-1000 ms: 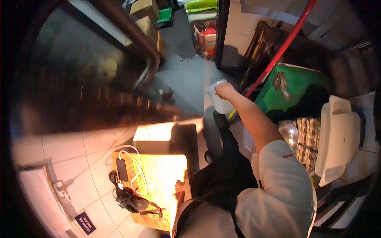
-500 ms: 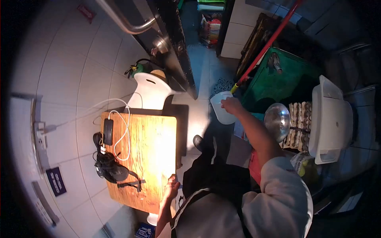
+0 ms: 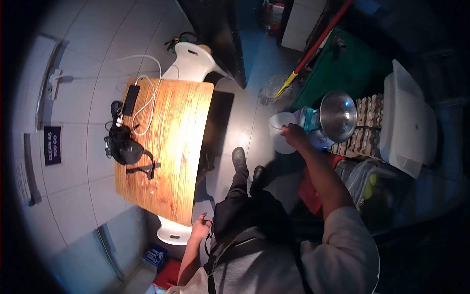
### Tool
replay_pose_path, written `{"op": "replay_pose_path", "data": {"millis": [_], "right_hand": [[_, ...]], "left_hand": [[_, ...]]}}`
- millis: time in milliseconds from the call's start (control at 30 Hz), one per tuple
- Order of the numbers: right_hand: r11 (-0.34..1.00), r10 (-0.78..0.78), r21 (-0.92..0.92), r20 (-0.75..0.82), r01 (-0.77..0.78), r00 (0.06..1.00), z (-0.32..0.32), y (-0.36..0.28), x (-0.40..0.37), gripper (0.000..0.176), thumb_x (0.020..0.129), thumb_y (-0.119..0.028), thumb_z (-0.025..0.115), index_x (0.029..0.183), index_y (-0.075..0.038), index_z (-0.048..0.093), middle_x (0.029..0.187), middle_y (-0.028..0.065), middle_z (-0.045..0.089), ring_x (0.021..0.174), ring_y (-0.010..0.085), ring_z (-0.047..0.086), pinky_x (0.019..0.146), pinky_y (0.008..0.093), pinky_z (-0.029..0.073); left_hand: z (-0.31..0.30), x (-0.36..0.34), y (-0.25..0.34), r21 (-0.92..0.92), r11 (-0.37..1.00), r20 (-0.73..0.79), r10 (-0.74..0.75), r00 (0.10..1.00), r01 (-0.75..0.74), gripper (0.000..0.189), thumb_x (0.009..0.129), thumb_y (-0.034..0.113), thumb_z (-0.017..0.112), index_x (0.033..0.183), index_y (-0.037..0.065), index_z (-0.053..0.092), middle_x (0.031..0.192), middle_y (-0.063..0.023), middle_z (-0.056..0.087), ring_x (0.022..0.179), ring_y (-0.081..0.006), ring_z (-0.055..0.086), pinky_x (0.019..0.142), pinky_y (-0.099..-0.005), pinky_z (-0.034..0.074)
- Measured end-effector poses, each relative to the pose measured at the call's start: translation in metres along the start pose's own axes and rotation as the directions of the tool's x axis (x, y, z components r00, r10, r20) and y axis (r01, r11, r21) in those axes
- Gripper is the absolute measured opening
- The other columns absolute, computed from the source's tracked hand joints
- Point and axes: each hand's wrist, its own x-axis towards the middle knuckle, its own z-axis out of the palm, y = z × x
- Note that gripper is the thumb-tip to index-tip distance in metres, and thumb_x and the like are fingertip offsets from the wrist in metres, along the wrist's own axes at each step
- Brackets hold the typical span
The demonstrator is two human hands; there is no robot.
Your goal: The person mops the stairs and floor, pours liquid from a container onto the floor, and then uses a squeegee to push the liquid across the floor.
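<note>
My right hand (image 3: 293,135) is closed on the rim of a white plastic container (image 3: 282,119), held out over the floor. Its lower part hangs below my fingers, and its contents cannot be made out. Just right of it are a shiny metal bowl (image 3: 338,116) and a blue-and-white package (image 3: 319,139). My left hand (image 3: 201,227) hangs at my side near the front corner of the wooden table (image 3: 178,147). Its fingers are loosely bent and apart, with nothing in them.
Black straps and gear (image 3: 126,147) and a black adapter (image 3: 130,100) with white cable lie on the table. White chairs (image 3: 191,63) stand at both ends. To the right are stacked egg trays (image 3: 367,120), a translucent tub (image 3: 406,122), a green bin (image 3: 338,73) and a red-handled mop (image 3: 320,39).
My view has turned and moved forward, with my feet stepping along the floor. The white container has come nearer the metal bowl. My left hand has come away from the table edge.
</note>
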Motion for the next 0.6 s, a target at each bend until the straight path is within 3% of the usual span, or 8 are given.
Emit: {"op": "replay_pose_path", "data": {"millis": [67, 167, 200, 300, 433, 500, 600], "right_hand": [[1.0, -0.003, 0.004, 0.069, 0.003, 0.998, 0.013, -0.009, -0.008, 0.018, 0.084, -0.026, 0.06, 0.09, -0.008, 0.063, 0.086, 0.0171, 0.061, 0.084, 0.0345, 0.062, 0.072, 0.0454, 0.05], [1.0, -0.01, 0.007, 0.144, 0.009, 0.99, 0.041, -0.019, -0.016, 0.02, 0.085, -0.027, 0.058, 0.091, -0.009, 0.063, 0.088, 0.0176, 0.062, 0.086, 0.0344, 0.063, 0.075, 0.0457, 0.049], [1.0, -0.026, -0.009, 0.149, 0.028, 0.988, 0.049, -0.023, -0.017, 0.021, 0.085, -0.028, 0.058, 0.091, -0.009, 0.064, 0.088, 0.0166, 0.063, 0.085, 0.0334, 0.063, 0.074, 0.0455, 0.05], [0.996, 0.021, -0.093, 0.217, 0.0, 0.976, 0.065, -0.042, -0.026, 0.022, 0.084, -0.031, 0.059, 0.091, -0.011, 0.066, 0.088, 0.0145, 0.065, 0.085, 0.0316, 0.064, 0.072, 0.0447, 0.05], [0.995, 0.071, -0.092, 0.238, -0.05, 0.969, 0.068, -0.075, -0.06, 0.022, 0.083, -0.031, 0.059, 0.092, -0.012, 0.066, 0.089, 0.0133, 0.065, 0.085, 0.0309, 0.064, 0.073, 0.0439, 0.051], [0.996, -0.001, -0.085, 0.106, 0.01, 0.994, 0.084, -0.087, -0.085, 0.022, 0.085, -0.031, 0.057, 0.095, -0.012, 0.064, 0.09, 0.0145, 0.064, 0.086, 0.0318, 0.064, 0.076, 0.0443, 0.05], [0.982, 0.179, -0.063, 0.056, -0.175, 0.982, 0.062, -0.127, -0.145, 0.025, 0.091, -0.032, 0.052, 0.095, -0.008, 0.06, 0.094, 0.0167, 0.06, 0.093, 0.0363, 0.059, 0.08, 0.0443, 0.048]], "left_hand": [[0.013, -0.015, -0.057, -0.052, 0.998, -0.035, -0.035, 0.999, 0.033, 0.049, 0.085, 0.016, 0.055, 0.131, 0.0, 0.045, 0.094, -0.0153, 0.069, 0.088, -0.0207, 0.066, 0.08, -0.0305, 0.049], [0.024, -0.042, -0.123, -0.315, 0.931, -0.011, -0.199, 0.98, 0.186, 0.049, 0.085, 0.013, 0.055, 0.132, 0.0, 0.044, 0.091, -0.0129, 0.068, 0.079, -0.0169, 0.064, 0.072, -0.0284, 0.05], [0.026, -0.053, -0.134, -0.467, 0.849, 0.015, -0.271, 0.962, 0.246, 0.049, 0.086, 0.012, 0.056, 0.131, -0.002, 0.044, 0.091, -0.012, 0.066, 0.073, -0.0146, 0.061, 0.066, -0.0261, 0.049], [0.029, -0.075, -0.16, -0.501, 0.812, 0.007, -0.343, 0.939, 0.301, 0.05, 0.086, 0.013, 0.058, 0.131, -0.004, 0.043, 0.092, -0.0125, 0.065, 0.071, -0.0153, 0.06, 0.064, -0.0257, 0.048], [0.03, -0.084, -0.196, -0.512, 0.813, 0.049, -0.294, 0.955, 0.276, 0.051, 0.087, 0.016, 0.059, 0.131, -0.005, 0.042, 0.09, -0.0126, 0.064, 0.073, -0.0147, 0.06, 0.064, -0.0255, 0.047], [0.029, -0.076, -0.215, -0.479, 0.852, 0.024, -0.227, 0.974, 0.211, 0.052, 0.088, 0.018, 0.059, 0.131, -0.004, 0.042, 0.09, -0.012, 0.064, 0.074, -0.0151, 0.06, 0.065, -0.0262, 0.047], [0.02, -0.065, -0.236, -0.466, 0.878, -0.022, -0.137, 0.99, 0.111, 0.052, 0.088, 0.022, 0.059, 0.131, -0.002, 0.043, 0.091, -0.0106, 0.065, 0.076, -0.0156, 0.061, 0.066, -0.0272, 0.047]]}}
